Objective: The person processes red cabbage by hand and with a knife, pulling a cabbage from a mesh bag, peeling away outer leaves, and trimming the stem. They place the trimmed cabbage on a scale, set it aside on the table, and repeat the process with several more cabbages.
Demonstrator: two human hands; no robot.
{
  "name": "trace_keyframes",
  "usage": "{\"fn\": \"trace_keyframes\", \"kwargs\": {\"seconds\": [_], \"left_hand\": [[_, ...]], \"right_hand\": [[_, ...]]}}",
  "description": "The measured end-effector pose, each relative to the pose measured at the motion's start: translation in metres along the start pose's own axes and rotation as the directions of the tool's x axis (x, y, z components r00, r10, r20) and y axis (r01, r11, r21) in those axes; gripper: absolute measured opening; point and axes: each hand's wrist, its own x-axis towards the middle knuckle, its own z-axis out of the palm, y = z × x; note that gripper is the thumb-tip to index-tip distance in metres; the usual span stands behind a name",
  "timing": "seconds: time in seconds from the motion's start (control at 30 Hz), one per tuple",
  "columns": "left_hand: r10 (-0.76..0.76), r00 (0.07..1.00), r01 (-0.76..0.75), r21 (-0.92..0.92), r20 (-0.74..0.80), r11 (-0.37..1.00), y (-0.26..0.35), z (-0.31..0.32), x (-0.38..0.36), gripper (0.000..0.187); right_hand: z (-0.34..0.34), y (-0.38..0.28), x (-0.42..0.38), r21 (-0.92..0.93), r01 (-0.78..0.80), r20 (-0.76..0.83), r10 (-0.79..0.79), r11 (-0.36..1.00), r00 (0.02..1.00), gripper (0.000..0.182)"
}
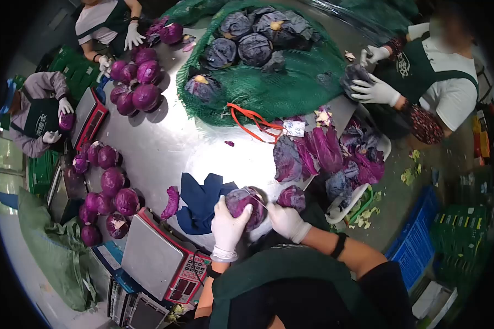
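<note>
At the table's near edge my left hand (pixel 228 226), in a white glove, is wrapped round the left side of a purple cabbage (pixel 243 200). Close to its right side is my right hand (pixel 288 222), also gloved, with its fingers curled; a thin pale strand or edge shows between it and the cabbage, too small to name. A dark blue cloth (pixel 196 204) lies just left of the cabbage. Behind my right hand sits a smaller purple cabbage (pixel 291 198). Loose purple leaves (pixel 288 159) are piled beyond it.
A green mesh bag (pixel 307 88) holds several dark cabbages. Peeled cabbages (pixel 112 181) line the left, near a red scale (pixel 153 255). A leaf-filled white bin (pixel 348 203) stands right. Gloved co-workers (pixel 439 77) stand at the far right and far left.
</note>
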Motion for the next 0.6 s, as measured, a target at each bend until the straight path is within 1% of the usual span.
{"fn": "trace_keyframes", "kwargs": {"seconds": [0.03,0.1,0.13,0.17,0.2,0.23,0.27,0.3,0.33,0.37,0.4,0.43,0.47,0.5,0.53,0.57,0.6], "left_hand": [[-0.021,1.000,0.021,-0.007,0.002,1.000,0.003,0.000,0.001,0.082],[0.010,1.000,-0.010,0.008,-0.006,1.000,0.007,0.001,-0.006,0.081],[0.042,0.999,-0.042,0.006,-0.022,0.999,0.004,0.002,-0.007,0.080],[0.065,0.997,-0.065,0.004,-0.040,0.998,-0.002,0.004,-0.008,0.080],[0.074,0.996,-0.078,-0.090,-0.051,0.993,-0.014,0.002,-0.007,0.076],[0.036,0.999,-0.029,-0.303,0.019,0.953,-0.028,-0.003,-0.003,0.071],[0.001,0.997,0.032,-0.413,0.079,0.910,-0.033,-0.008,-0.001,0.068],[-0.025,0.989,0.096,-0.514,0.143,0.852,-0.038,-0.013,0.001,0.065],[0.016,0.977,0.169,-0.812,0.214,0.559,-0.080,0.009,0.014,0.062],[0.082,0.965,0.194,-0.890,0.248,0.412,-0.075,0.006,0.015,0.065],[0.163,0.960,0.157,-0.920,0.227,0.360,-0.068,0.006,0.017,0.070],[0.243,0.949,0.122,-0.946,0.200,0.300,-0.061,0.008,0.021,0.074],[0.287,0.937,0.103,-0.940,0.202,0.326,-0.052,0.007,0.026,0.085],[0.346,0.910,0.119,-0.944,0.228,0.308,-0.041,0.005,0.033,0.090],[0.383,0.889,0.112,-0.930,0.251,0.350,-0.032,0.002,0.038,0.090],[0.421,0.863,0.102,-0.914,0.278,0.393,-0.026,0.001,0.044,0.090],[0.455,0.830,0.124,-0.902,0.322,0.412,-0.028,0.006,0.053,0.088]], "right_hand": [[0.012,0.005,0.010,-0.056,-0.041,0.058,0.044,0.998,0.997,0.006],[0.048,0.033,0.020,-0.135,-0.033,0.077,0.044,0.990,0.996,0.010],[0.056,0.040,0.023,-0.138,-0.039,0.102,0.054,0.990,0.993,0.013],[0.035,0.030,0.026,-0.212,-0.100,0.161,0.136,0.972,0.977,0.019],[0.036,0.038,0.028,-0.101,-0.155,0.100,0.165,0.983,0.981,0.021],[0.038,0.056,0.028,0.012,-0.201,0.043,0.201,0.979,0.979,0.023],[0.045,0.089,0.025,-0.116,0.003,-0.002,-0.003,0.993,1.000,0.026],[0.041,0.086,0.028,0.056,-0.148,0.044,0.146,0.987,0.988,0.024],[0.043,0.143,0.021,0.109,-0.338,-0.141,0.351,0.935,0.926,0.023],[-0.003,0.144,0.017,0.292,-0.391,-0.205,0.456,0.873,0.866,0.025],[-0.028,0.166,0.007,-0.057,-0.321,-0.227,0.301,0.945,0.926,0.014],[-0.055,0.165,0.009,0.203,-0.640,-0.185,0.671,0.741,0.718,0.014],[-0.073,0.150,0.010,0.255,-0.444,-0.289,0.506,0.859,0.813,0.016],[-0.084,0.129,0.010,0.280,-0.229,-0.393,0.329,0.932,0.859,0.018],[-0.089,0.103,0.012,0.455,-0.286,-0.146,0.387,0.844,0.910,0.023],[-0.091,0.075,0.017,0.593,-0.372,0.109,0.387,0.714,0.916,0.029],[-0.094,0.048,0.023,0.661,-0.364,0.204,0.310,0.656,0.929,0.035]]}}
